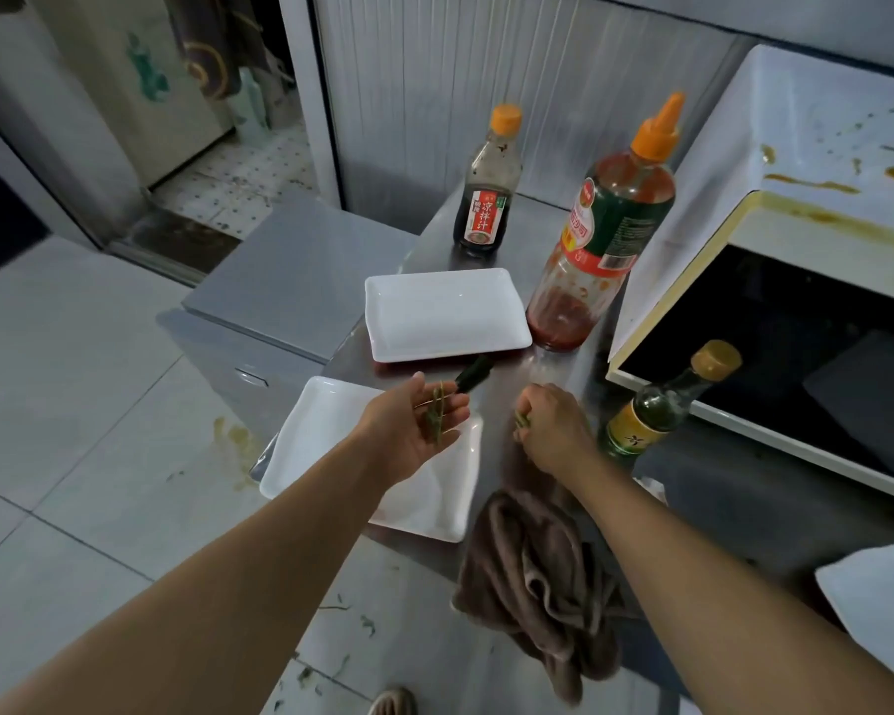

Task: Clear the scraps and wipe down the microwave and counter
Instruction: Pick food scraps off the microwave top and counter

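My left hand lies palm up over a white rectangular plate, with thin green vegetable scraps resting on its straight fingers. My right hand is just to the right, over the steel counter, and pinches another green scrap in its fingertips. A dark green vegetable piece lies on the counter beyond my left fingers. A crumpled brown cloth sits at the counter's near edge. The white microwave at right has brown sauce stains on its top.
A second white plate lies further back, with a dark sauce bottle and a large red sauce bottle behind it. A small green bottle stands by the microwave. Another white dish sits at right. Scraps litter the tiled floor.
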The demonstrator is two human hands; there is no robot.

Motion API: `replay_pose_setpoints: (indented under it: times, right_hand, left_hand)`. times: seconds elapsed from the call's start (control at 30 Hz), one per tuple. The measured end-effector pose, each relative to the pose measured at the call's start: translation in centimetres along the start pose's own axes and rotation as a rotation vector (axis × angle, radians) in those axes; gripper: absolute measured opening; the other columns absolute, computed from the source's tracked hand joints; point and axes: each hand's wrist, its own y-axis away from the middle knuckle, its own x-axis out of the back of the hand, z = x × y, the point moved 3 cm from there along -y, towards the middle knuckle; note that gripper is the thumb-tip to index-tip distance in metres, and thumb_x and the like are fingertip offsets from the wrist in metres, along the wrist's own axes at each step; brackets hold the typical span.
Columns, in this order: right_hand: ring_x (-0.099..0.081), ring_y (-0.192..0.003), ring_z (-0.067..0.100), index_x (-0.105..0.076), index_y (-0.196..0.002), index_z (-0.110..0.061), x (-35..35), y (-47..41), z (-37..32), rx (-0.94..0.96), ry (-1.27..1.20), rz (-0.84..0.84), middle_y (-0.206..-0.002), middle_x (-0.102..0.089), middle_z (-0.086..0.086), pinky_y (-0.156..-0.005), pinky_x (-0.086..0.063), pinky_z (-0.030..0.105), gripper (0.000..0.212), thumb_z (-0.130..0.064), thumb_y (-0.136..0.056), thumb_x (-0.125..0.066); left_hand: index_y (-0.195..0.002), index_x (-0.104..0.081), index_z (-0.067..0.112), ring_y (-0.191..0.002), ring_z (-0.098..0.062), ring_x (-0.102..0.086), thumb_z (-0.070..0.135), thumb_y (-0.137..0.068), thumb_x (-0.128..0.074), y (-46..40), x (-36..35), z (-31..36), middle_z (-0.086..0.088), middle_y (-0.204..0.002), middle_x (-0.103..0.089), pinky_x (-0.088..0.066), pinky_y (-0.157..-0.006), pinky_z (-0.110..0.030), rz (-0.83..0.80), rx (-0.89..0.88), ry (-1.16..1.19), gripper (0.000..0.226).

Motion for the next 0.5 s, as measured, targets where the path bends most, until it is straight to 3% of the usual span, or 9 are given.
replay_pose_setpoints:
  times: [0.17, 0.33, 0.5]
  right_hand:
    - [-0.058, -0.095, 0.027, -0.060, -0.095, -0.005, -0.3, -0.4, -0.3, 0.019, 0.069, -0.011, -0.101, -0.063, 0.014, -0.072, -0.039, 0.028, 0.009, -0.008, -0.087, -0.056]
    - [-0.060, -0.089, 0.028, -0.057, -0.090, -0.007, -0.2, -0.2, -0.3, 0.061, 0.166, -0.055, -0.098, -0.062, 0.013, -0.067, -0.036, 0.026, 0.014, -0.012, -0.077, -0.061]
    - [-0.063, -0.079, 0.024, -0.063, -0.072, -0.012, 2.4, 0.3, 0.2, -0.071, -0.120, 0.033, -0.081, -0.068, 0.008, -0.064, -0.047, 0.025, 0.003, -0.013, -0.072, -0.065]
  left_hand:
    - [-0.092, -0.061, 0.007, -0.073, -0.018, -0.065, 0.032, -0.101, -0.034, -0.1, 0.0, 0.1, -0.008, -0.075, -0.069, -0.048, -0.070, -0.030, 0.005, 0.018, -0.001, 0.038]
    - [-0.092, -0.061, 0.007, -0.072, -0.018, -0.066, 0.032, -0.101, -0.034, 0.0, -0.5, -0.3, -0.008, -0.072, -0.070, -0.049, -0.070, -0.031, -0.006, 0.022, -0.006, 0.038]
    - [-0.090, -0.060, 0.007, -0.075, -0.019, -0.065, 0.032, -0.101, -0.033, 0.4, -1.6, -0.7, -0.010, -0.083, -0.067, -0.048, -0.072, -0.031, -0.033, 0.026, -0.002, 0.039]
